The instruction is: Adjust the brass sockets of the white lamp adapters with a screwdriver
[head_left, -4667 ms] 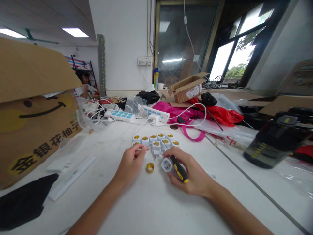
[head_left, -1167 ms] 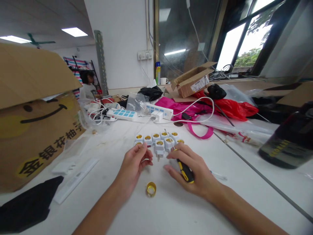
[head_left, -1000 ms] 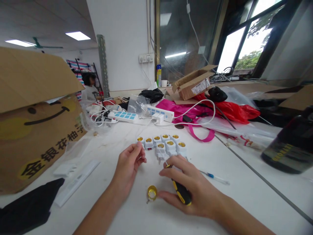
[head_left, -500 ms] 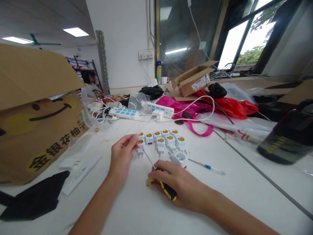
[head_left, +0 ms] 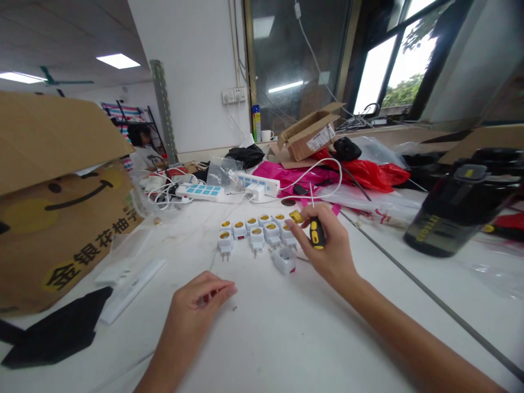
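Note:
My right hand [head_left: 329, 240] is raised above the right side of the white lamp-holder plugs. It grips a screwdriver [head_left: 316, 232] with a black and yellow handle, its shaft pointing up. Between thumb and forefinger it also pinches a gold threaded sleeve [head_left: 295, 217]. My left hand [head_left: 202, 297] is low over the table, thumb and fingertips pressed together; whatever may be in them is hidden. Several plugs with gold sockets, such as a front-left plug [head_left: 225, 240], stand in two rows. A plug without a gold sleeve [head_left: 284, 260] lies in front of them, below my right hand.
A tiny dark piece [head_left: 234, 309] lies near my left fingertips. Power strips [head_left: 200, 191] and cables lie behind the plugs. A large carton [head_left: 73, 234] stands at left, a dark bottle [head_left: 446, 207] at right. A person [head_left: 141, 147] sits in the background.
My right hand has risen away to the upper right with the screwdriver, now pointing up. My left hand has left the front-left plug and come nearer. The view has shifted slightly.

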Demonstrator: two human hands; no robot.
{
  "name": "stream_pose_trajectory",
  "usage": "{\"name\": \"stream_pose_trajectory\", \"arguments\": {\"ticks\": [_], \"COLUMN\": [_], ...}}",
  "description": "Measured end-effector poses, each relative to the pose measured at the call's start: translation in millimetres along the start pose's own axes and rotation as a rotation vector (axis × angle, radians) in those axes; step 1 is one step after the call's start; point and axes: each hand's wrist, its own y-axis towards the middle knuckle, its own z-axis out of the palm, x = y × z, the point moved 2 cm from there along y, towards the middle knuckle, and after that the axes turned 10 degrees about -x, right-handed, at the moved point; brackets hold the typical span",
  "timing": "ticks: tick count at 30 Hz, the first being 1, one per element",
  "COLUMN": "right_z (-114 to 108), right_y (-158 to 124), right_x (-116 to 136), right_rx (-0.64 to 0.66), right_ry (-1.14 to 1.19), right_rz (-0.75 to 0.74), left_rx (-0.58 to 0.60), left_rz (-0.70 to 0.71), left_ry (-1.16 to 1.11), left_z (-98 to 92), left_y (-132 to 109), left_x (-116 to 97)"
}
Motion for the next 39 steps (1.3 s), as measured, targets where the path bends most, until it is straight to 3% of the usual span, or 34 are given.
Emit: {"name": "stream_pose_trajectory", "arguments": {"ticks": [3, 6, 14, 22, 30, 36, 39], "right_z": [-4, -2, 11, 12, 12, 12, 11], "right_y": [1, -2, -16, -20, -21, -21, -21], "right_x": [-11, -17, -17, -27, -26, -25, -24], "right_rx": [-0.039, 0.006, 0.172, 0.145, 0.165, 0.176, 0.175], "right_ry": [-0.024, -0.029, 0.006, 0.019, 0.027, 0.022, 0.013], "right_rz": [0.072, 0.091, 0.041, 0.063, 0.075, 0.084, 0.091], "left_rx": [0.021, 0.056, 0.107, 0.205, 0.312, 0.254, 0.118], "left_rz": [0.058, 0.082, 0.027, -0.168, -0.126, -0.147, -0.225], "left_ry": [0.027, 0.064, 0.130, 0.116, 0.140, 0.072, -0.071], "left_z": [6.9, 11.6, 8.0, 6.9, 7.9, 5.8, -0.3], "left_y": [-2, -2, -3, -5, -6, -7, -6], "left_x": [1, -1, -7, 3, 0, 2, 3]}}
